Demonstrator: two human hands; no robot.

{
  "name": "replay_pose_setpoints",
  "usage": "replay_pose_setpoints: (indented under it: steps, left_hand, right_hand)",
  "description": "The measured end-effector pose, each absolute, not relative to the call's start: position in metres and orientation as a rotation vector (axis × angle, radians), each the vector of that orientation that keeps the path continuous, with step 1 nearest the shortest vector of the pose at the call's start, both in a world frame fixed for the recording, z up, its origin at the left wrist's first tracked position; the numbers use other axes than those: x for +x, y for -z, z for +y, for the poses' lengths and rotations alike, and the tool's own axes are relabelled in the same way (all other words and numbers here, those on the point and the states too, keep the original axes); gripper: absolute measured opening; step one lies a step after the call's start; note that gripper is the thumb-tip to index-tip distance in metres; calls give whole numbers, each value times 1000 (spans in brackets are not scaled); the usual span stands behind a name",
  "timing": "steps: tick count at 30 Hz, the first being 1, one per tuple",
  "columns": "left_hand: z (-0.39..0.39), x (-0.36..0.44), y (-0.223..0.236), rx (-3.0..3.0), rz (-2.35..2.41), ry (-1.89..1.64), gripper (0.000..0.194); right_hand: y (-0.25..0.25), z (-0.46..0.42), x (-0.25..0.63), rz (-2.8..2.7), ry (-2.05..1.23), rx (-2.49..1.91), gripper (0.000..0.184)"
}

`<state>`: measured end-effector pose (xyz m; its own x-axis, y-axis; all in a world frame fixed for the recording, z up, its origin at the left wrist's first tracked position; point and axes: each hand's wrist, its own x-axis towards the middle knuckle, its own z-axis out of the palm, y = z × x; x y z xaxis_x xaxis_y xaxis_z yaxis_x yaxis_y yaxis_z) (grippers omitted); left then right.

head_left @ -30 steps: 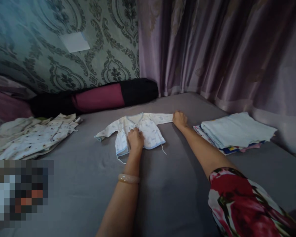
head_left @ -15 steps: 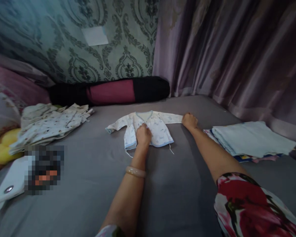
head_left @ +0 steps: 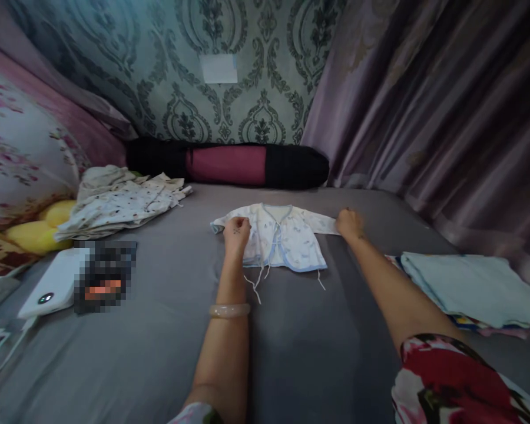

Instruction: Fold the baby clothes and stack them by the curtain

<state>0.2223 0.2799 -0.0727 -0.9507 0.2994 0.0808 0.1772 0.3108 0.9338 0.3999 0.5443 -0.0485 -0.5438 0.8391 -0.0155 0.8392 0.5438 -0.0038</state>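
Note:
A small white baby shirt (head_left: 291,238) with blue trim and a faint print lies spread on the grey bed sheet, neckline away from me. Thin white ties hang from its hem and front. My left hand (head_left: 237,234) is closed in a pinch at its left side, by the left sleeve; the fingertips are partly hidden. At the other side, my right hand (head_left: 350,225) is closed around the end of the stretched-out right sleeve and covers the cuff.
Folded light-blue cloths (head_left: 472,288) lie at the right. To the left are a heap of spotted clothes (head_left: 115,203), a yellow plush thing (head_left: 39,232), a white power bank (head_left: 55,285) with cables and a blurred-out object (head_left: 106,280). A black-and-maroon roll (head_left: 227,165) lies along the wall.
My left hand has moved from the middle of the shirt to its left side. The shirt front and its ties now show. My right hand stays on the sleeve end; the view has shifted left.

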Motion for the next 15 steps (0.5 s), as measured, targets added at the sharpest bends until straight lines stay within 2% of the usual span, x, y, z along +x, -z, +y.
replay_pose_setpoints:
  steps: [7,15]
  left_hand:
    - [281,226,88,350,2310,-1787,15]
    - [282,224,87,141,2213,-1910,15]
  right_hand:
    - [79,514,368,3101,97,922,47]
    - [96,522,370,2986,214,910,58]
